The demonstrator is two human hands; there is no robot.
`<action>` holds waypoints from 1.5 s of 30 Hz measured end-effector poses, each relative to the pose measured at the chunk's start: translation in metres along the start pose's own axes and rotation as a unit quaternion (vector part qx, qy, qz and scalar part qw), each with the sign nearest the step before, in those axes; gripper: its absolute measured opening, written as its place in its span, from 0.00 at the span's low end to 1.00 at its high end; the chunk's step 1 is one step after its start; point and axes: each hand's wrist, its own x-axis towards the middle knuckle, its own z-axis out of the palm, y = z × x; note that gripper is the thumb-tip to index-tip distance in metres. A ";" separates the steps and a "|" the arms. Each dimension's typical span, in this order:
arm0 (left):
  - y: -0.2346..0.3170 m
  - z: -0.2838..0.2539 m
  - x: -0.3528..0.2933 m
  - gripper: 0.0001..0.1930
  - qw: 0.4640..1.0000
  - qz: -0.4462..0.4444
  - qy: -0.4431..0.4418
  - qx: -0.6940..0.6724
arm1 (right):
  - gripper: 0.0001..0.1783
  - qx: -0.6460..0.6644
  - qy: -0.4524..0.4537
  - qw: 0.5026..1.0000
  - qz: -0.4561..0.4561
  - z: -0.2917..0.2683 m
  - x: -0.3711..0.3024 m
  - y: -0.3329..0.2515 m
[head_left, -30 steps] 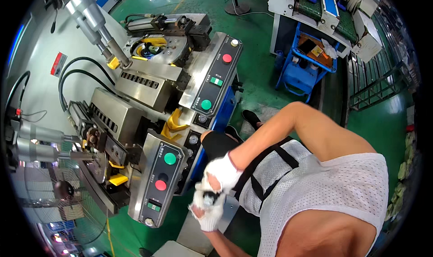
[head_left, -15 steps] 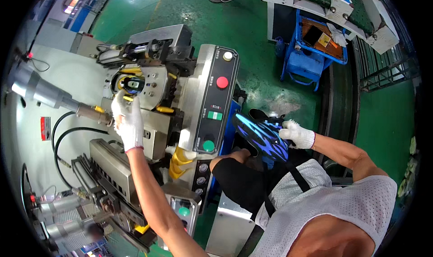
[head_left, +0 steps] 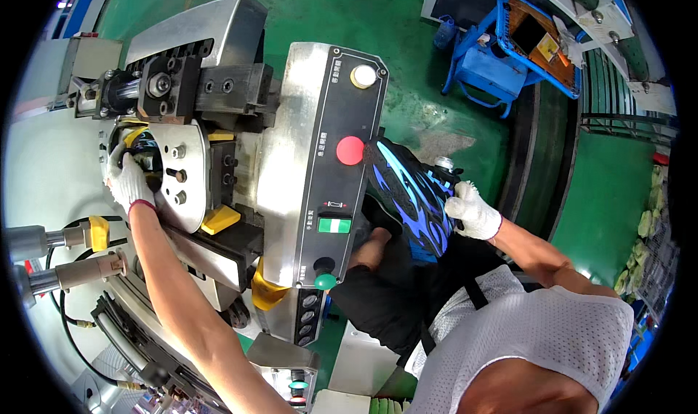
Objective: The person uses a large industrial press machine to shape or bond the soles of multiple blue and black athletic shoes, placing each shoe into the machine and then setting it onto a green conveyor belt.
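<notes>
My left hand, in a white knit glove, reaches into the round opening of a metal machine. Its fingers are bent at a dark, glossy piece in that opening; what they grip is partly hidden. On the right, my gloved right hand is closed on one end of a shoe. The black sole with blue and purple flame shapes faces up, and the shoe's other end lies close to the control panel. A metal plate with bolts curves beside my left hand.
The panel carries a red button, a white button and a green knob. Metal cylinders point at the machine from the left. A blue cart with a brown top stands at the far right, near a conveyor.
My view has shifted closer to the machine. My left hand has gone from the opening's near edge further into it. The right hand still holds the shoe, now nearer the panel.
</notes>
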 end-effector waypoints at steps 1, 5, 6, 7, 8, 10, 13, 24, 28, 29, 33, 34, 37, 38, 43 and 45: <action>-0.006 -0.006 -0.005 0.16 0.999 0.016 0.045 -0.008 | 0.31 -0.009 0.005 1.000 -0.009 0.008 0.004 -0.003; 0.038 -0.049 -0.047 0.17 0.961 -0.061 0.170 -0.210 | 0.33 -0.079 0.001 0.996 -0.034 0.034 -0.022 -0.057; 0.040 -0.063 -0.054 0.18 0.952 -0.056 0.195 -0.228 | 0.34 -0.106 0.006 0.994 -0.037 0.038 -0.030 -0.066; 0.048 -0.083 -0.068 0.17 0.942 -0.042 0.230 -0.241 | 0.32 -0.094 0.005 0.994 -0.063 0.035 -0.027 -0.058; 0.055 -0.101 -0.084 0.16 0.948 0.002 0.256 -0.191 | 0.29 -0.044 -0.003 0.997 -0.065 0.033 -0.032 -0.051; 0.083 -0.137 -0.131 0.16 0.890 -0.033 0.262 -0.372 | 0.24 -0.030 -0.023 0.999 -0.038 0.034 -0.041 -0.057; 0.098 -0.179 -0.227 0.14 0.911 0.115 0.280 -0.279 | 0.23 -0.093 0.020 0.987 -0.127 0.066 -0.043 -0.081; -0.021 -0.164 -0.558 0.25 0.884 0.031 -0.238 -0.400 | 0.52 -0.502 0.019 0.753 -0.424 0.332 0.084 -0.275; -0.047 -0.152 -0.596 0.22 0.880 0.033 -0.245 -0.405 | 0.47 -0.639 -0.087 0.664 -0.380 0.454 0.152 -0.310; -0.055 -0.138 -0.612 0.23 0.860 0.003 -0.258 -0.441 | 0.45 -0.613 -0.072 0.649 -0.445 0.471 0.176 -0.298; -0.048 -0.147 -0.585 0.20 0.886 0.025 -0.256 -0.385 | 0.32 -0.702 -0.011 0.540 -0.465 0.505 0.264 -0.221; -0.051 -0.152 -0.580 0.19 0.885 0.015 -0.276 -0.375 | 0.32 -0.726 -0.035 0.533 -0.433 0.507 0.263 -0.217; -0.062 -0.142 -0.585 0.23 0.858 0.009 -0.280 -0.430 | 0.33 -0.746 -0.048 0.537 -0.391 0.498 0.259 -0.231; -0.062 -0.143 -0.581 0.22 0.860 0.013 -0.285 -0.422 | 0.31 -0.759 -0.059 0.523 -0.382 0.505 0.257 -0.230; -0.061 -0.144 -0.572 0.22 0.861 0.033 -0.301 -0.409 | 0.36 -0.736 -0.123 0.552 -0.372 0.494 0.206 -0.248; -0.058 -0.142 -0.572 0.22 0.865 0.043 -0.279 -0.415 | 0.40 -0.758 -0.100 0.524 -0.375 0.472 0.156 -0.234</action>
